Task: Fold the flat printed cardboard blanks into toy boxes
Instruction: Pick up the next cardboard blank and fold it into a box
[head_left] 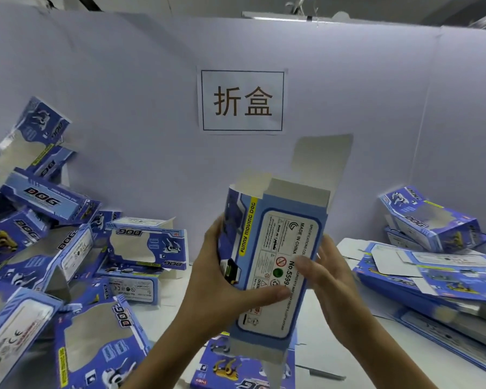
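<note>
Head view: left hand (222,279) grips box (275,265); right hand (326,279) flat against it, fingertips seemingly hidden.

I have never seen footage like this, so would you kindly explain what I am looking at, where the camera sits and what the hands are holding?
There is no machine here: a person wears one wide-angle camera on the head, looking forward and down at their own bare hands. The left hand grips a half-formed blue toy box, thumb across its printed panel, while the right hand rests its fingers on the other edge. The box's top flap stands open. On the white table, folded boxes are heaped to the left and flat blanks stacked to the right. The paper sign on the screen behind reads "fold boxes".
</note>
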